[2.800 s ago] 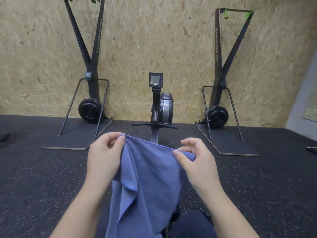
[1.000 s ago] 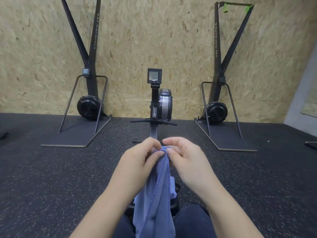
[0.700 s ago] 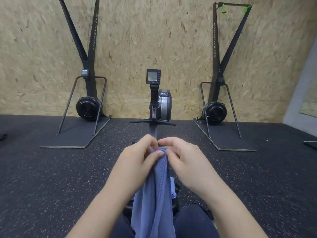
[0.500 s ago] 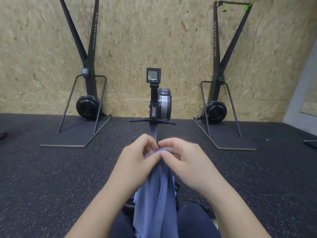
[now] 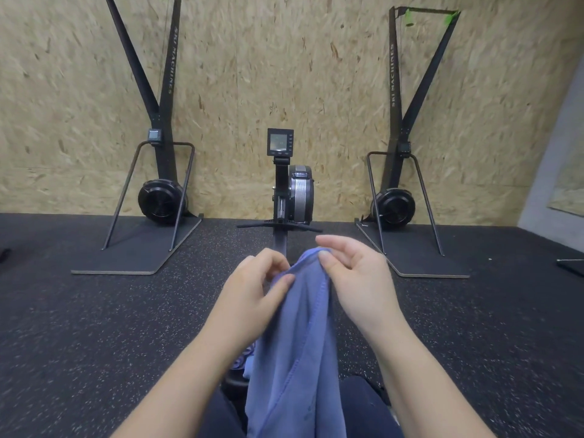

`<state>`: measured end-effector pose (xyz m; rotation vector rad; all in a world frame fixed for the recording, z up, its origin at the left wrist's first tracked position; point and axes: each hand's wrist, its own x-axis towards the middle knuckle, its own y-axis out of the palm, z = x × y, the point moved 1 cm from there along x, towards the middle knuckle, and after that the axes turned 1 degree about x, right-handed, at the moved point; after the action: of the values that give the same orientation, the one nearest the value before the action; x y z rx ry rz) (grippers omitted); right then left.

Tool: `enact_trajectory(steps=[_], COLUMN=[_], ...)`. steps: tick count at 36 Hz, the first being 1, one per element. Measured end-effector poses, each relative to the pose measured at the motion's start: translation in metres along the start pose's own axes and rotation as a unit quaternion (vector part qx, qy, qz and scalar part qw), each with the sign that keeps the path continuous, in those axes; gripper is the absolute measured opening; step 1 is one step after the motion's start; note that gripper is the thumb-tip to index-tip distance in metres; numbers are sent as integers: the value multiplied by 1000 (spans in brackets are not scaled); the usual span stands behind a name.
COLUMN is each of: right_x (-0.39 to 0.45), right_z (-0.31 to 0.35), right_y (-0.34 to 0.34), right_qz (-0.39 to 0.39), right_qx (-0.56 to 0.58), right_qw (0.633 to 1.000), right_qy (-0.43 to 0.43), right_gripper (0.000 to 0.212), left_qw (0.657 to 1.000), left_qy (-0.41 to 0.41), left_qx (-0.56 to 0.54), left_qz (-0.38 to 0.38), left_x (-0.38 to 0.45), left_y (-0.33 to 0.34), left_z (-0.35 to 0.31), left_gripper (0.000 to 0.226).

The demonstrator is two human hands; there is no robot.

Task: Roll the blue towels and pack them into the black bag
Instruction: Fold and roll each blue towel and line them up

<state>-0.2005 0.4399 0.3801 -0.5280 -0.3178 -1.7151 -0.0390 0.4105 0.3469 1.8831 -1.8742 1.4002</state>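
The left hand (image 5: pixel 252 287) pinches the top edge of the blue towel (image 5: pixel 297 346) between thumb and fingers, and the right hand (image 5: pixel 354 276) pinches the same edge just beside it. The towel hangs down in folds between both arms, over the person's lap. Far ahead, a rowing machine (image 5: pixel 289 191) stands on the dark floor (image 5: pixel 94 327) by the wooden wall (image 5: pixel 284 58).
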Motion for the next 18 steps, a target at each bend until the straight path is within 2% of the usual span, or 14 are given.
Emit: enact_trajectory(steps=[4, 6, 9, 13, 18], right_x=[14, 23, 36, 54, 69], right_z=[-1, -2, -6, -20, -41], right_y=[-13, -22, -38, -59, -75], right_qz=[-52, -81, -123, -159, -193], right_qx=[11, 21, 30, 52, 53], right_qw=[999, 996, 992, 986, 979], right_qy=[-12, -18, -23, 10, 40], right_gripper=[28, 28, 26, 22, 22], left_qw=[998, 995, 991, 983, 964], left_qy=[26, 42, 50, 52, 24], left_qx=[53, 87, 126, 175, 264], left_qz=[8, 17, 14, -3, 14], left_x=[6, 10, 16, 24, 29], left_y=[-3, -7, -16, -30, -47], left_z=[9, 15, 27, 40, 56], left_gripper=[16, 5, 18, 24, 12])
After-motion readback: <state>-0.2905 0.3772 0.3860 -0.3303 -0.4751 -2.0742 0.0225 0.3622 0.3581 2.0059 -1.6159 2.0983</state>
